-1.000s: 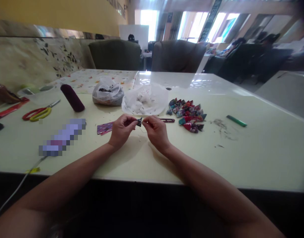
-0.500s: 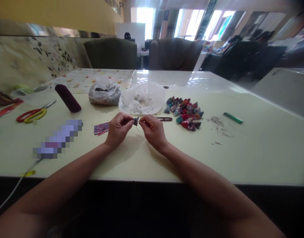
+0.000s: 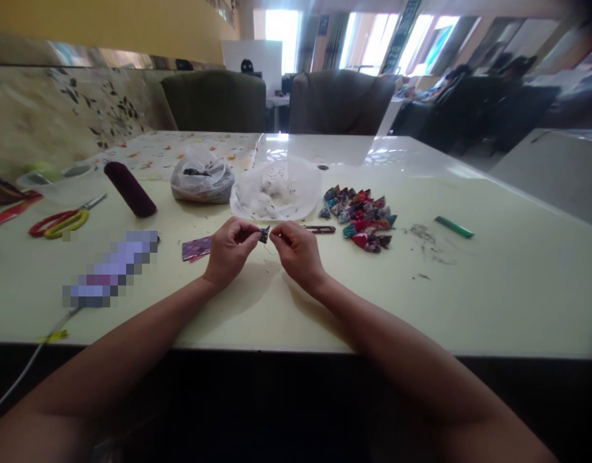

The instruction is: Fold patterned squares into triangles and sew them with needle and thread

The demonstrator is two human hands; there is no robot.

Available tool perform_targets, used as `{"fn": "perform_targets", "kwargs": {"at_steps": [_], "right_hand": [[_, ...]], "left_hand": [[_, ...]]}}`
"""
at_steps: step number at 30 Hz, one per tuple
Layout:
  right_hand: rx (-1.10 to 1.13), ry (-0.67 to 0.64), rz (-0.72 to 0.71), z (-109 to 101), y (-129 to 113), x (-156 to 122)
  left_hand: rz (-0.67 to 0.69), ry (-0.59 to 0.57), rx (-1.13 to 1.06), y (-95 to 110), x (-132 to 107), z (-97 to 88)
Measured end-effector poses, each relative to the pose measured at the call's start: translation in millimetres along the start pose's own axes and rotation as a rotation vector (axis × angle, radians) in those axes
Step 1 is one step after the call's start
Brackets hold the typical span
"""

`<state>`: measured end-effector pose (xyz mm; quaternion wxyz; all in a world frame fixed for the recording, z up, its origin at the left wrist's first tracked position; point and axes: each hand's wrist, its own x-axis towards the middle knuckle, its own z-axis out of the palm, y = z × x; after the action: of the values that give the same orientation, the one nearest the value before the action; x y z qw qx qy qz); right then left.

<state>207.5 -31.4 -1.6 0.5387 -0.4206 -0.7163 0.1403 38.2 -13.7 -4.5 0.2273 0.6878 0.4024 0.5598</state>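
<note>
My left hand (image 3: pixel 231 247) pinches a small dark folded fabric piece (image 3: pixel 264 234) just above the pale table (image 3: pixel 493 289). My right hand (image 3: pixel 298 252) is closed in a pinch right beside the piece, fingertips almost touching it; a thin thread hangs below them, and what the fingers grip is too small to make out. A flat purple patterned fabric scrap (image 3: pixel 197 247) lies left of my left hand. A heap of several small colourful folded fabric pieces (image 3: pixel 358 218) lies to the right, with dark snips (image 3: pixel 320 229) between it and my right hand.
Two thin plastic bags (image 3: pixel 203 180) (image 3: pixel 277 191) sit behind my hands. A dark maroon roll (image 3: pixel 130 189) and red-and-yellow scissors (image 3: pixel 59 222) lie at the left. A green lighter (image 3: pixel 453 227) and thread clippings (image 3: pixel 424 235) lie at the right. Armchairs (image 3: pixel 342 103) stand beyond the table.
Both hands stay pinched together at the fabric piece. The view has shifted slightly, so everything sits a little further left and higher in the frame.
</note>
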Motion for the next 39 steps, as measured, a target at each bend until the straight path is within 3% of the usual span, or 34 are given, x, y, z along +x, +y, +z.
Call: {"fn": "perform_targets", "kwargs": {"at_steps": [22, 33, 39], "right_hand": [[-0.017, -0.019, 0.028, 4.7, -1.2, -4.4], [0.068, -0.064, 0.150, 6.9, -2.1, -4.7], [0.111, -0.054, 0.234, 9.3, -0.5, -7.1]], "left_hand": [[0.162, -0.035, 0.073, 4.0, -4.6, 2.5], [0.221, 0.036, 0.183, 0.6, -2.2, 2.0], [0.280, -0.034, 0.183, 0.6, -6.1, 5.6]]}}
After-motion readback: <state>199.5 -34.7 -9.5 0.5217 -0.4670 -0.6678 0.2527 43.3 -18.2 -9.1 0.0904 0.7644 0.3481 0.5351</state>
